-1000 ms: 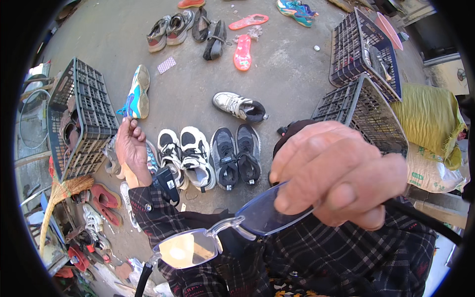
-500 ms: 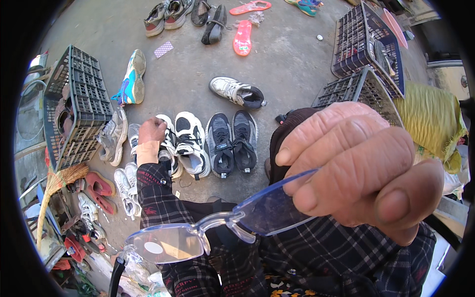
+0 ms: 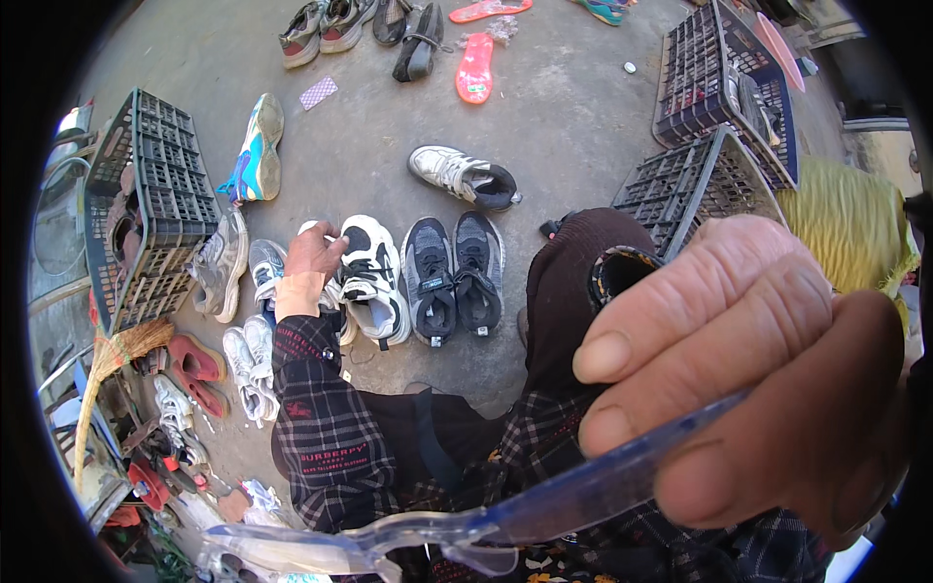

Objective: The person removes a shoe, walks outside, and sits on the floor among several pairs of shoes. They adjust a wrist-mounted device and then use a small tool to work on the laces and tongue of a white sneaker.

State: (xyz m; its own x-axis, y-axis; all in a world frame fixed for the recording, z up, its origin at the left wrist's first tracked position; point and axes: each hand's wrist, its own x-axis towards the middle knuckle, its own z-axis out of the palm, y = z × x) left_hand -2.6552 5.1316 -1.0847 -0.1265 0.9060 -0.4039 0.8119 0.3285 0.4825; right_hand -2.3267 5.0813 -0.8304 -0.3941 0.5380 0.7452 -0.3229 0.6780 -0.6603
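Note:
Close to the camera, my right hand pinches one side of a pair of glasses with clear lenses and a blue-tinted rim. They tilt down to the left, with their far end low in the view. My left hand reaches down with its fingers closed over a white-and-black sneaker, which it mostly hides. Against that hand's right side stands the matching sneaker. Farther right is a pair of dark grey sneakers with white soles. A grey-blue sneaker lies just left of my left hand.
A silver sneaker lies beyond the row. Black plastic crates stand at left and right, beside a yellow-green sack. Pink insoles and more shoes lie farther off. A straw broom leans at left.
The glasses have come down and turned more edge-on as my right hand moved lower and nearer. My left hand has shifted slightly right and away on the sneaker.

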